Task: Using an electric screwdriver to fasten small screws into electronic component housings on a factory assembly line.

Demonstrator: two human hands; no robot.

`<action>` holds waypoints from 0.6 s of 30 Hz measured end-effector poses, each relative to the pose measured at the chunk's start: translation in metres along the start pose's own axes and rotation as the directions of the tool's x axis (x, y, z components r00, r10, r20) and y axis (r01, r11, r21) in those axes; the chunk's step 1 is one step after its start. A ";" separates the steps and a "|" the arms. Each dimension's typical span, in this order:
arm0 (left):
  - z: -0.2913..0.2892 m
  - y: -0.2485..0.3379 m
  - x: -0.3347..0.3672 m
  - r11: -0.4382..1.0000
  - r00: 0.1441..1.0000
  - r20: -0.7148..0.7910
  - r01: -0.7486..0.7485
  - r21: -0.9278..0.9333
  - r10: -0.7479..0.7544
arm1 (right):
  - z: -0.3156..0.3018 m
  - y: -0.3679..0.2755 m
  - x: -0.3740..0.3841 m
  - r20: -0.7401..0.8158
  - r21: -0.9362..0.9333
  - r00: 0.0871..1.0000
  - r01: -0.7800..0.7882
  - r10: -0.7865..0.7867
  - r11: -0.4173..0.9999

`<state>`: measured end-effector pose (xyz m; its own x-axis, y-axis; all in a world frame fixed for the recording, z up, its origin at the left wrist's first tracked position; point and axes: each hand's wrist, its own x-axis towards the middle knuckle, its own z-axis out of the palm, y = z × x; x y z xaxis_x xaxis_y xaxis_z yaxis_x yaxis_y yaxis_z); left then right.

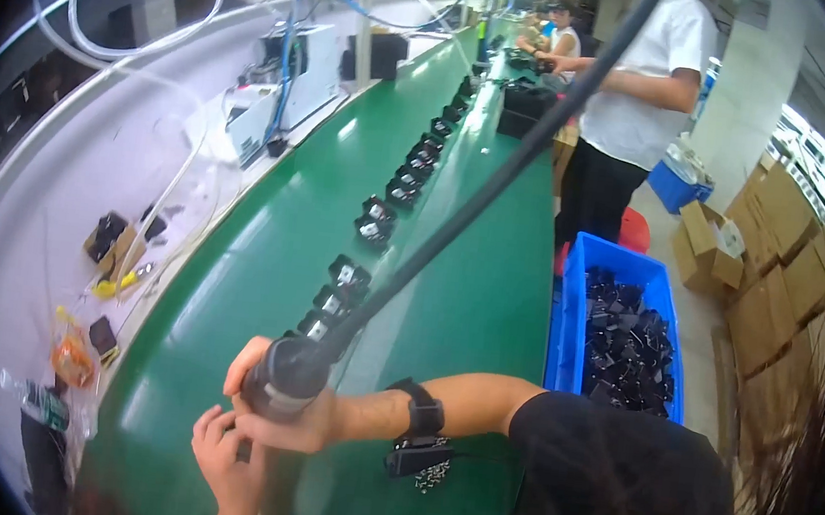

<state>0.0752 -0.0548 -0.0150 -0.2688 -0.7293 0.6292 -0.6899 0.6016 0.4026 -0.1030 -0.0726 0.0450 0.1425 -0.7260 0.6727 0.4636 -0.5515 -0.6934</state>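
My right hand (304, 425) is wrapped round a dark cylindrical powered screwdriver (288, 373), whose thick black cable runs up to the top right. Just below it, my left hand (232, 465) has its fingers curled in, close to the tool's lower end. A small dark piece (243, 451) shows by those fingers; what it is stays unclear. Beyond the tool, a row of black plastic housings (348, 273) stretches away along the green belt (459, 293). The tool's tip is hidden by my hands.
Small screws (431, 479) lie beside my right forearm. A blue crate (572, 320) of black parts stands on the right. Farther along, a person (638, 120) in white stands at the belt near a black bin (527, 109). Cardboard boxes (773, 220) are stacked at the far right.
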 end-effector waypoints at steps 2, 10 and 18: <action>-0.002 -0.003 -0.001 1.000 1.000 0.012 -0.004 -0.001 0.004 | 0.001 -0.003 0.004 -0.002 -0.005 1.000 -0.013 0.013 1.000; 0.003 -0.006 -0.002 0.994 1.000 0.016 0.011 -0.112 -0.009 | -0.003 -0.013 0.005 -0.054 0.049 0.998 -0.024 0.026 0.999; 0.000 -0.007 -0.005 0.989 0.998 0.044 0.045 -0.140 -0.039 | -0.001 -0.014 0.008 -0.050 0.081 0.998 -0.040 0.044 0.996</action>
<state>0.0815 -0.0558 -0.0212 -0.2714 -0.7659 0.5829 -0.6002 0.6081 0.5196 -0.1090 -0.0710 0.0596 0.1183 -0.7693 0.6279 0.5274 -0.4871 -0.6961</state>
